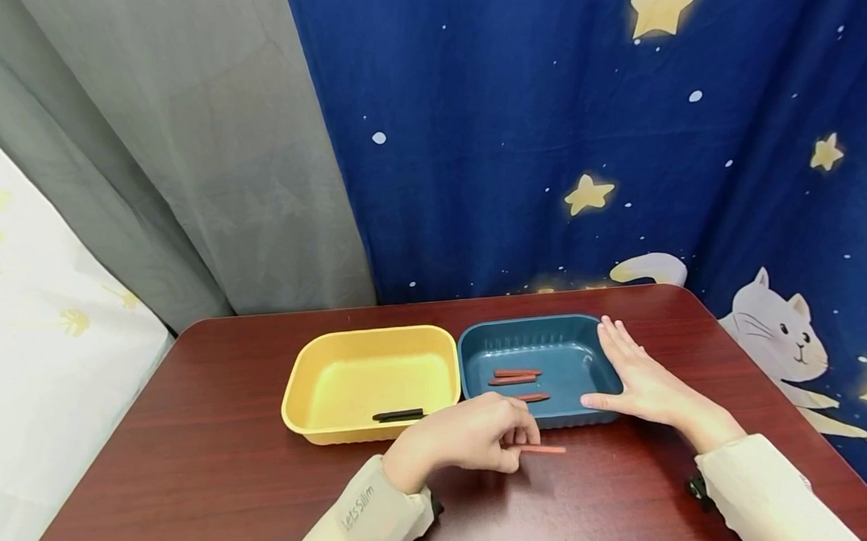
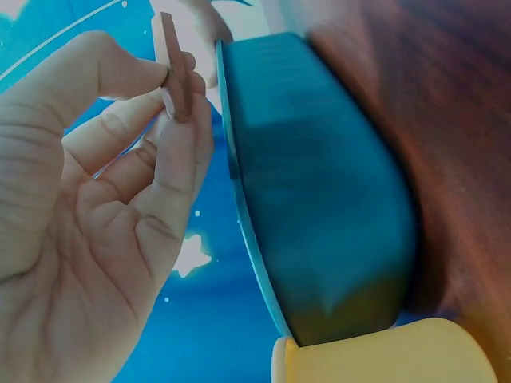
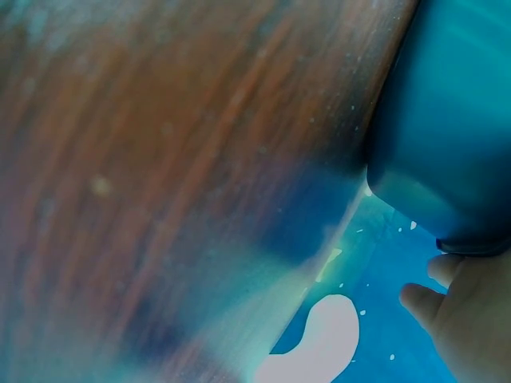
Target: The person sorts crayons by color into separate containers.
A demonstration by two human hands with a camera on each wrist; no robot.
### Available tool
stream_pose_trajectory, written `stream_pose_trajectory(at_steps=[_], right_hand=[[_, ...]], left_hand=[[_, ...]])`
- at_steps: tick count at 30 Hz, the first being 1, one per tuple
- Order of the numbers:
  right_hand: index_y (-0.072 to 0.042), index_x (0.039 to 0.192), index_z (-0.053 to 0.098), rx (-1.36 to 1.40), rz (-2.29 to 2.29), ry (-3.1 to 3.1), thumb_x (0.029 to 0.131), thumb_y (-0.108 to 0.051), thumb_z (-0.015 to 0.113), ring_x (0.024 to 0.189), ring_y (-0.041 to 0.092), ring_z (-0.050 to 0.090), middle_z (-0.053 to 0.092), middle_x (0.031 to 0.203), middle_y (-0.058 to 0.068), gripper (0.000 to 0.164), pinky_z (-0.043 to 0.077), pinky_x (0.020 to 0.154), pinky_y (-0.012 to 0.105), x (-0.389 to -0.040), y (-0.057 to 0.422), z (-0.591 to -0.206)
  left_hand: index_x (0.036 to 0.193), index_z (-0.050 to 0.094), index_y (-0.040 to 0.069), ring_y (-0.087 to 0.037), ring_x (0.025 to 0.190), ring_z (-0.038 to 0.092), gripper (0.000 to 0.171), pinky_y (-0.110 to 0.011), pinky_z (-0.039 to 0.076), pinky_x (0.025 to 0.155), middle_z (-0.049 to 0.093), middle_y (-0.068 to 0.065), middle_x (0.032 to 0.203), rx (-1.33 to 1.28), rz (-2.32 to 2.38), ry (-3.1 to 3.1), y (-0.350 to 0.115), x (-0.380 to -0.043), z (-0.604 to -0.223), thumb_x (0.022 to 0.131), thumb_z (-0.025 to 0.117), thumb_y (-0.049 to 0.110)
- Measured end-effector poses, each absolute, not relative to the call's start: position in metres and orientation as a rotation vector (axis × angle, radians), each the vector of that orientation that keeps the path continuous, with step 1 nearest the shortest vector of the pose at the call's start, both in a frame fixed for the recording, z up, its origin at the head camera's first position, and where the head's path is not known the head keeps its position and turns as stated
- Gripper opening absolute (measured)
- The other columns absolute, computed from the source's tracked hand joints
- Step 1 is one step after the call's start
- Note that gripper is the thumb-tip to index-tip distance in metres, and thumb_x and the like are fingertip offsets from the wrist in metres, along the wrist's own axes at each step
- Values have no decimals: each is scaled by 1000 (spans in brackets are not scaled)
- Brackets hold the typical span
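My left hand [image 1: 477, 434] pinches a slim reddish-brown crayon-like stick [image 1: 546, 449] between thumb and fingertips, just in front of the blue bin [image 1: 530, 321]. In the left wrist view the stick [image 2: 169, 44] points upward, its lower end between the fingertips. Inside the blue bin lie several similar reddish-brown sticks [image 1: 516, 372], partly hidden by the left hand. My right hand [image 1: 645, 382] rests with spread, straight fingers at the bin's right side; in the right wrist view its fingers [image 3: 459, 291] are by the rim.
A yellow bin [image 1: 367, 335] stands against the blue bin's left side, with black sticks [image 1: 399, 416] near its front wall. Both bins are on a dark reddish wooden table [image 1: 216, 441]. Behind it hang a grey curtain [image 1: 246, 149] and a blue star-patterned curtain [image 1: 486, 139].
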State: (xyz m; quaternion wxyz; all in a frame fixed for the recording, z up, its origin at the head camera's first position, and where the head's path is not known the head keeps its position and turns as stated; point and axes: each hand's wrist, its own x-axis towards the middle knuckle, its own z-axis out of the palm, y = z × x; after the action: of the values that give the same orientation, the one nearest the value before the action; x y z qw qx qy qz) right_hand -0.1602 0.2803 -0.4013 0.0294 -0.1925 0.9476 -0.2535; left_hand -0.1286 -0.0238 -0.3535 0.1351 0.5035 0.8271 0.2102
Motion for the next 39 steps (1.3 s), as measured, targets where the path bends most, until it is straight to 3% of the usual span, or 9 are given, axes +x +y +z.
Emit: stream_pose_trajectory(at_steps=[8,19,39], right_hand=[[4,157,4,-600,-765,2925,82,-54,72,152,46,-4,-3,166,21,117,11,113,74,-162,279,-400],[4,157,5,-603,-768,2925,82,-55,72,152,46,-3,-3,167,21,117,11,113,74,-162,280,-400],[4,157,4,-588,-772,2927,82,-56,72,153,45,-5,-5,167,20,117,10,113,74,-161,280,-403]], left_hand=[[96,73,10,0,69,51,18,-7,41,63,61,6,82,1464,753,2493,-22,-151,-351,81,67,1],[105,75,9,-5,77,56,23,-11,46,68,68,0,94,1271,886,2638,-13,-173,-365,85,68,2],[101,77,11,-6,77,56,17,-12,45,65,72,3,93,1141,498,2673,7,-202,-383,88,67,7]])
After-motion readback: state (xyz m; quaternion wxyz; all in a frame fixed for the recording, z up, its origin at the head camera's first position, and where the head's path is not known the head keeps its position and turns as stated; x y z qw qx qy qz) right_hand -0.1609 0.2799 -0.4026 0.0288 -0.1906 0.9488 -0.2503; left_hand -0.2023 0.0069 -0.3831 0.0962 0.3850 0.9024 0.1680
